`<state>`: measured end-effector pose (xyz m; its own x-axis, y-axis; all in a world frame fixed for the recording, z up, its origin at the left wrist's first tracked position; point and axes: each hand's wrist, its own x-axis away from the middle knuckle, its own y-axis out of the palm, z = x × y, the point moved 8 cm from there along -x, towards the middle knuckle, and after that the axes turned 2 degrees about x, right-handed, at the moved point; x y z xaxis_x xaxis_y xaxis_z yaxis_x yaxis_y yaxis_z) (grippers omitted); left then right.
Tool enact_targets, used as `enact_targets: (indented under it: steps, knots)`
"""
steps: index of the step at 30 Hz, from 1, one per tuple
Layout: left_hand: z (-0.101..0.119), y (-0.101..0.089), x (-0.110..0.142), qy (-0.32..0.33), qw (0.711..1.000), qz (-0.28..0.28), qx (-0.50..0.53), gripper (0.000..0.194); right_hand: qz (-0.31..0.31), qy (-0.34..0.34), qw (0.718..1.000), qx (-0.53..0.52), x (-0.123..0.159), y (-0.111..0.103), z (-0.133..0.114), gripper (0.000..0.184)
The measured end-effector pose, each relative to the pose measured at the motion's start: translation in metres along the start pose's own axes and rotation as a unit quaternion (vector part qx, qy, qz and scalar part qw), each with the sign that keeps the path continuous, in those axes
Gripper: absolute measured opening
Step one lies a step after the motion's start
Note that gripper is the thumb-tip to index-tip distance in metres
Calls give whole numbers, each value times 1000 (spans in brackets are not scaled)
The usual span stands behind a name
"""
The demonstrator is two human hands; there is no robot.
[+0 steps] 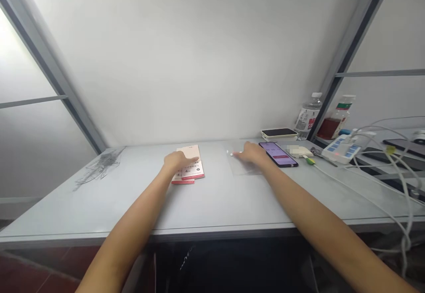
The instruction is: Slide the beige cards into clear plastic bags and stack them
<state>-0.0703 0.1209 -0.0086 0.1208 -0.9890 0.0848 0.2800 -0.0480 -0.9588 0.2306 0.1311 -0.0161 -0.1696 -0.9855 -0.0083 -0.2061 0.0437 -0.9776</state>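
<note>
My left hand [177, 161] is closed at the left edge of two overlapping thin booklets, its thumb stretched across the top one. The upper booklet [193, 169] has a pale cover with print and a red strip along its bottom. Under it, the lower booklet [182, 181] juts out toward me. To the right, my right hand [251, 153] is closed on a clear plastic bag [237, 167] that lies flat on the desk. Its thumb points left, beside small white spots on the bag. Most fingers of both hands are hidden from view.
On the desk [133, 209], a lit phone [278, 155] lies just right of my right hand. Behind it sit a pale box with a dark top [279, 133] and a water bottle [308, 116]. A power strip [341, 149] and loose white cables [361, 195] fill the right side.
</note>
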Motion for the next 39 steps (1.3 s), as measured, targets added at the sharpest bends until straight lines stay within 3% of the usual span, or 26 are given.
enact_targets:
  steps: [3,7,12,15,18,23,28,31,35,37,39]
  knots:
    - [0,7,0,-23,999,-19,-40,63,-18,6,1000,-2,-4,6,3,61]
    - [-3,6,0,-36,998,-36,-29,64,6,18,998,-55,-8,1,7,61]
    - [-11,5,-3,-48,997,-49,-23,57,15,-5,993,-114,-7,-7,2,28]
    - [-13,3,-4,-52,997,-48,-5,53,35,-39,982,-181,0,-18,-7,21]
    - [-10,-2,-2,-36,997,-41,52,43,75,-70,960,-261,12,-34,-16,20]
    - [-3,-2,2,-19,975,-47,215,31,68,-121,923,-358,28,-43,-33,16]
    - [3,-6,5,-3,958,-24,286,32,73,-134,919,-364,33,-41,-40,15]
    - [20,-15,14,69,920,-33,385,40,77,-134,914,-376,34,-35,-41,18]
    - [60,-16,43,218,828,-147,495,44,64,-141,899,-409,40,-24,-52,29]
    - [74,-6,55,244,799,-207,510,41,55,-159,884,-437,46,-20,-62,30]
    - [82,4,59,247,785,-226,521,43,56,-194,860,-468,53,-22,-72,28]
